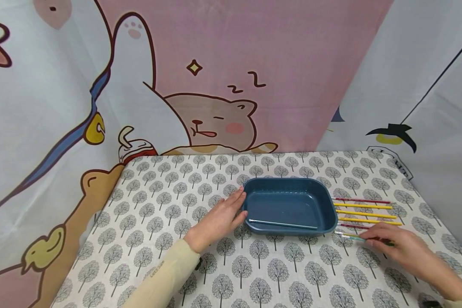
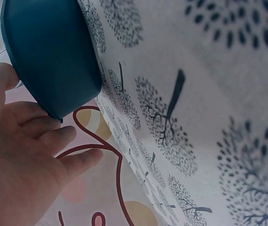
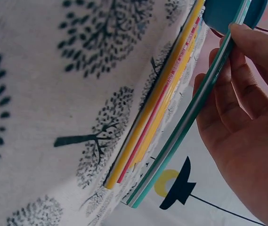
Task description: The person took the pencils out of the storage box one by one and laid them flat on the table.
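A dark blue rectangular dish stands on the cloth, with a green pencil lying inside along its near side. My left hand is at the dish's left end, its fingers mostly straight and touching the rim and outer wall. To the right of the dish, my right hand pinches a green striped pencil between thumb and fingers. In the right wrist view that pencil slants beside the others. Yellow pencils and a dark red pencil lie in a row close to the dish's right end.
A cloth printed with grey trees covers the table. Behind it hangs a curtain with cartoon animals, which continues down the left side.
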Tool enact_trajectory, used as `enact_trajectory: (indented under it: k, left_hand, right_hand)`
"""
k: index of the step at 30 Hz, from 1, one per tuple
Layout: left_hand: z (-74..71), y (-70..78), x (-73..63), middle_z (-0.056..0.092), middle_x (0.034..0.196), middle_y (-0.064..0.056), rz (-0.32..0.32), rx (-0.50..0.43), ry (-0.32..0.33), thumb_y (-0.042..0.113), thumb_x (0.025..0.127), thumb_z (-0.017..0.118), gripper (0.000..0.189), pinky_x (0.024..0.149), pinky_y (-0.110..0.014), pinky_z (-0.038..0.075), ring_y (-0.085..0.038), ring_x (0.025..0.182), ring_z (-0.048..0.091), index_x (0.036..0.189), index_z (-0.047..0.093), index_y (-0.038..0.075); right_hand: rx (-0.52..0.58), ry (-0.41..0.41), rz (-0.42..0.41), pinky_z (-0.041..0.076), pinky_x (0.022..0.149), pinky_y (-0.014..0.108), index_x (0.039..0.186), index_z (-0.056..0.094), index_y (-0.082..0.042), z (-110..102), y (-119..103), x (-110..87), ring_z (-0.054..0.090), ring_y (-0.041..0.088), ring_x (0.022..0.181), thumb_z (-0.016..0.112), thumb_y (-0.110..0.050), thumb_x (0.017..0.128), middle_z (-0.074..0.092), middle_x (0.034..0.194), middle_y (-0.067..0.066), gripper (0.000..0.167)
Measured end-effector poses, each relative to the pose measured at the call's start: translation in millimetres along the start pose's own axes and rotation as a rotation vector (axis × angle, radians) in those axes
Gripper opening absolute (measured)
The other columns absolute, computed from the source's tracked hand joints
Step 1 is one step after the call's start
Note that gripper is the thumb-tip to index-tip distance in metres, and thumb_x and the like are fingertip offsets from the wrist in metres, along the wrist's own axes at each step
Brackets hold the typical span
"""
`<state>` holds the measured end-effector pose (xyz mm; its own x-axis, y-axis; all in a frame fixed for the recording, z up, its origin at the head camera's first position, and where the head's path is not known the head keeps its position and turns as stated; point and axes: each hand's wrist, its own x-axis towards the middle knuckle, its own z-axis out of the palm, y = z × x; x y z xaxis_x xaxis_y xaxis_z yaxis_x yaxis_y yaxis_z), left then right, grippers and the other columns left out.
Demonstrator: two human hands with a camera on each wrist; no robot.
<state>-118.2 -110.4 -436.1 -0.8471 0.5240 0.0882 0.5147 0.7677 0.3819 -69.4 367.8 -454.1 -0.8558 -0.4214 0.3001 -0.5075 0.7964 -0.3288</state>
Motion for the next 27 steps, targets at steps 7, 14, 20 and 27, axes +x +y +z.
enact_trajectory:
  k: [7,14,20,27]
  left_hand:
    - [0.0,0.1,0.2,0.018,0.17,-0.009,0.004,0.0,0.0,0.037,0.11,0.051,0.063,0.12,-0.057,0.033,-0.028,0.153,0.03,0.159,0.035,0.001]
    - [-0.3,-0.1,-0.1,0.018,0.17,-0.009,0.003,-0.004,-0.003,0.036,0.11,0.05,0.063,0.119,-0.058,0.033,-0.029,0.153,0.03,0.159,0.035,0.001]
    - [0.1,-0.5,-0.1,0.018,0.17,-0.01,0.003,-0.003,-0.002,0.035,0.11,0.051,0.063,0.119,-0.059,0.034,-0.032,0.153,0.032,0.159,0.035,0.0]
    - [0.7,-0.9,0.0,0.019,0.17,-0.01,0.007,-0.007,0.003,0.035,0.11,0.051,0.063,0.118,-0.059,0.034,-0.032,0.152,0.032,0.158,0.036,-0.001]
  right_hand:
    - [-0.002,-0.002,-0.003,0.051,0.067,0.015,0.095,0.08,-0.03,6.7,1.7,-1.1,0.063,-0.003,0.091,0.091,-0.002,0.071,0.07,0.099,-0.019,0.039]
    - [0.026,-0.02,0.003,0.054,0.066,0.019,0.095,0.08,-0.028,12.0,4.5,-1.8,0.062,-0.004,0.089,0.089,0.001,0.072,0.07,0.097,-0.017,0.038]
    - [-0.015,-0.038,0.036,0.057,0.068,0.024,0.091,0.079,-0.031,15.7,4.3,-1.3,0.063,-0.002,0.087,0.091,-0.004,0.071,0.07,0.093,-0.017,0.035]
    - [-0.015,-0.059,0.055,0.057,0.066,0.027,0.09,0.079,-0.03,15.8,3.4,-0.8,0.062,-0.003,0.086,0.091,-0.003,0.072,0.07,0.092,-0.016,0.034]
